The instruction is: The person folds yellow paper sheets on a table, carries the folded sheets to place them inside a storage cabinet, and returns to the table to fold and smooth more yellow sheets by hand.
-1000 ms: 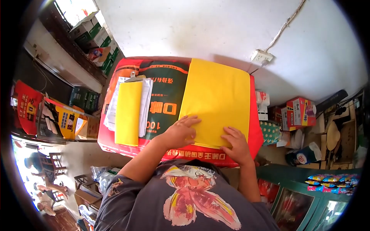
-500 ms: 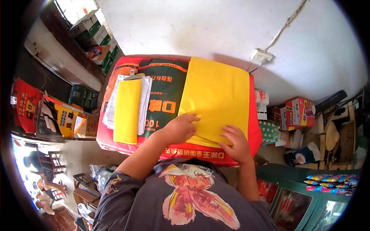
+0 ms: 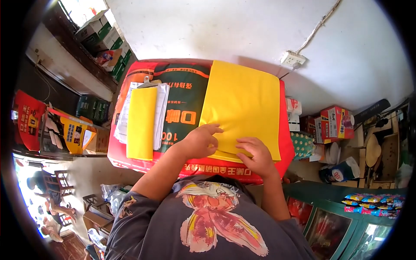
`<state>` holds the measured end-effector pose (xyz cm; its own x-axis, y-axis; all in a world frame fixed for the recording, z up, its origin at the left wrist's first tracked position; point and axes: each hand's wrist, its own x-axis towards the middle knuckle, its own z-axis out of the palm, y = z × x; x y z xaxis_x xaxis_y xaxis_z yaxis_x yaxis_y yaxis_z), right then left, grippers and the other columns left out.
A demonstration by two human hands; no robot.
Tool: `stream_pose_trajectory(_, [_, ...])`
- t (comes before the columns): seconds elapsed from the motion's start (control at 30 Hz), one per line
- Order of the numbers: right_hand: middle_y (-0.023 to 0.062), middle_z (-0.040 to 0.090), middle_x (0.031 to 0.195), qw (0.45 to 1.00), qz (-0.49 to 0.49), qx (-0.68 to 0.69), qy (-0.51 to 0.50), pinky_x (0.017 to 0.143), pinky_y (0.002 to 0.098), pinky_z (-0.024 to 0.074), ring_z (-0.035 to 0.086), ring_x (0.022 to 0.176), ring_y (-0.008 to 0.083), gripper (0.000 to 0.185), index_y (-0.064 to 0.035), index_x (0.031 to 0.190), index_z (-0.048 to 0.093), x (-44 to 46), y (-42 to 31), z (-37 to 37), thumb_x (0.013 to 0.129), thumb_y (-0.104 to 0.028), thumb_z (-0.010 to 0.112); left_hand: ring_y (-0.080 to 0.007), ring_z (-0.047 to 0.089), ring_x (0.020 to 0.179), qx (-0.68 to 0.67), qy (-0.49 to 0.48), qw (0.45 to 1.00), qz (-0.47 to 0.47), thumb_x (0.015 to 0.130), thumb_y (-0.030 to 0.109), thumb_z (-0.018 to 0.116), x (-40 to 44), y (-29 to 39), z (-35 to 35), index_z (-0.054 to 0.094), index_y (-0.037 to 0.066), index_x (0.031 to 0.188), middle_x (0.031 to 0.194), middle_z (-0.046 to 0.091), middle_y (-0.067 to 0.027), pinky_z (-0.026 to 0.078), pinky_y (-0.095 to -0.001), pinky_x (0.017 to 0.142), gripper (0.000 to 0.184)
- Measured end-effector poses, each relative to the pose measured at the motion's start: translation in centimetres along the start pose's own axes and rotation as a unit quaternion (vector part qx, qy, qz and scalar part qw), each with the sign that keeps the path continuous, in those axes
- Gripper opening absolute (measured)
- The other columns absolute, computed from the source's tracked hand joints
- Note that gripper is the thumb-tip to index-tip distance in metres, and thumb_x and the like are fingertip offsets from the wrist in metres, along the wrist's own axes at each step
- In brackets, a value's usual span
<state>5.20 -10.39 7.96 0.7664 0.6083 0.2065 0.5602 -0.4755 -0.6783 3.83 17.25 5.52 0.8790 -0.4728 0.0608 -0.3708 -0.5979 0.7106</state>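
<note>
A large yellow sheet [image 3: 245, 99], with layered edges showing at its front, lies flat on a red covered surface [image 3: 284, 130] with printed lettering. My left hand [image 3: 200, 141] rests at the sheet's front left corner, its fingers loosely bent and apart. At the front edge, my right hand [image 3: 255, 156] touches the yellow sheet with fingers spread and slightly curled. Neither hand visibly grips anything. To the left, a narrow folded yellow piece [image 3: 142, 123] lies over white papers [image 3: 161, 117] on a clipboard, whose metal clip [image 3: 148, 82] shows at the top.
A white wall with a power socket [image 3: 293, 59] stands behind the surface. Red boxes [image 3: 333, 125] are stacked at right, near a green cabinet [image 3: 325, 195] with hanging snack packets [image 3: 375, 203]. Cartons [image 3: 97, 32] fill the back left. People sit at the far lower left.
My right hand has moved left along the sheet's front edge, closer to my left hand. My left hand has shifted slightly left. The front edge of the yellow sheet lies flatter.
</note>
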Motion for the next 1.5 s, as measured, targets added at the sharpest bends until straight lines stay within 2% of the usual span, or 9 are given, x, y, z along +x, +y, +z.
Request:
stream_pose_trajectory(0.37, [0.0138, 0.073, 0.114, 1.000, -0.023, -0.011, -0.004, 0.096, 0.0429, 0.0524, 0.067, 0.109, 0.0343, 0.022, -0.0031, 0.099, 0.074, -0.3, 0.8, 0.1, 0.080, -0.014, 0.077, -0.0342, 0.051, 0.140, 0.011, -0.015, 1.000, -0.012, 0.085, 0.011, 0.074, 0.2, -0.6, 0.2, 0.076, 0.006, 0.084, 0.140, 0.062, -0.0151, 0.047, -0.0426, 0.109, 0.005])
stream_pose_trajectory(0.63, [0.0179, 0.062, 0.078, 0.988, 0.082, -0.130, 0.029, 0.065, 0.0484, 0.0453, 0.061, 0.077, 0.0389, 0.019, -0.0018, 0.081, 0.065, 0.1, 2.2, -1.4, 0.083, -0.019, 0.074, -0.0333, 0.060, 0.129, -0.081, 0.071, 0.994, -0.028, 0.087, 0.010, 0.078, -1.1, -1.4, -1.5, 0.071, 0.005, 0.106, 0.128, 0.069, -0.0148, 0.050, -0.0422, 0.106, 0.020])
stream_pose_trajectory(0.9, [0.0186, 0.068, 0.089, 0.980, 0.154, -0.122, -0.025, 0.076, 0.0454, 0.0523, 0.066, 0.088, 0.0383, 0.024, -0.0019, 0.095, 0.072, -1.7, 4.6, -7.2, 0.081, -0.021, 0.076, -0.0326, 0.069, 0.101, -0.117, 0.181, 0.972, -0.097, 0.092, 0.020, 0.074, 0.0, -3.4, -0.2, 0.071, 0.005, 0.112, 0.108, 0.073, -0.0149, 0.054, -0.0385, 0.085, 0.025])
stream_pose_trajectory(1.0, [0.0155, 0.074, 0.097, 0.959, 0.249, -0.135, 0.008, 0.082, 0.0404, 0.0552, 0.071, 0.093, 0.0307, 0.026, -0.0001, 0.101, 0.074, -3.7, 8.5, -8.3, 0.084, -0.020, 0.075, -0.0211, 0.069, 0.094, -0.120, 0.108, 0.951, -0.263, 0.096, 0.022, 0.072, 0.8, -1.3, -1.4, 0.070, 0.003, 0.119, 0.103, 0.074, -0.0125, 0.053, -0.0318, 0.084, 0.030])
stream_pose_trajectory(1.07, [0.0080, 0.075, 0.099, 0.946, 0.256, 0.154, 0.129, 0.082, 0.0336, 0.0540, 0.070, 0.092, 0.0181, 0.022, 0.0009, 0.106, 0.073, -4.2, 12.0, -7.2, 0.093, -0.017, 0.072, -0.0187, 0.069, 0.088, -0.164, 0.197, 0.931, -0.260, 0.098, 0.027, 0.070, 1.3, -2.9, 0.2, 0.069, 0.002, 0.120, 0.097, 0.074, -0.0103, 0.053, -0.0310, 0.081, 0.033])
stream_pose_trajectory(1.27, [0.0012, 0.070, 0.106, 0.890, 0.191, 0.289, 0.295, 0.083, 0.0281, 0.0517, 0.063, 0.094, 0.0077, 0.023, -0.0011, 0.122, 0.065, 0.6, 13.9, -3.6, 0.102, -0.013, 0.062, -0.0326, 0.068, 0.080, -0.129, 0.299, 0.914, -0.241, 0.098, 0.033, 0.065, 5.5, -3.6, -0.4, 0.070, 0.009, 0.108, 0.087, 0.073, -0.0129, 0.052, -0.0392, 0.072, 0.026])
stream_pose_trajectory(1.33, [0.0070, 0.071, 0.099, 0.898, 0.198, 0.242, 0.308, 0.081, 0.0319, 0.0521, 0.066, 0.089, 0.0145, 0.023, -0.0006, 0.118, 0.063, 1.5, 16.4, -2.6, 0.102, -0.018, 0.061, -0.0345, 0.069, 0.082, -0.061, 0.297, 0.917, -0.260, 0.098, 0.033, 0.064, 7.0, -3.7, -1.0, 0.069, 0.009, 0.107, 0.088, 0.073, -0.0132, 0.053, -0.0400, 0.073, 0.026])
stream_pose_trajectory(1.43, [0.0245, 0.067, 0.096, 0.922, 0.235, -0.047, 0.303, 0.075, 0.0490, 0.0497, 0.064, 0.089, 0.0448, 0.029, -0.0013, 0.106, 0.058, 3.1, 17.6, -2.2, 0.102, -0.030, 0.056, -0.0365, 0.070, 0.086, 0.029, 0.367, 0.904, -0.215, 0.098, 0.034, 0.062, 9.2, -5.0, -0.7, 0.069, 0.012, 0.107, 0.092, 0.074, -0.0139, 0.054, -0.0423, 0.075, 0.024])
stream_pose_trajectory(1.5, [0.0246, 0.067, 0.095, 0.921, 0.224, -0.068, 0.311, 0.073, 0.0507, 0.0492, 0.064, 0.090, 0.0459, 0.029, -0.0018, 0.104, 0.057, 4.0, 17.0, -2.4, 0.102, -0.030, 0.056, -0.0359, 0.071, 0.090, 0.065, 0.296, 0.908, -0.291, 0.099, 0.034, 0.059, 10.4, -5.8, -0.9, 0.069, 0.014, 0.110, 0.094, 0.074, -0.0139, 0.055, -0.0443, 0.076, 0.025])
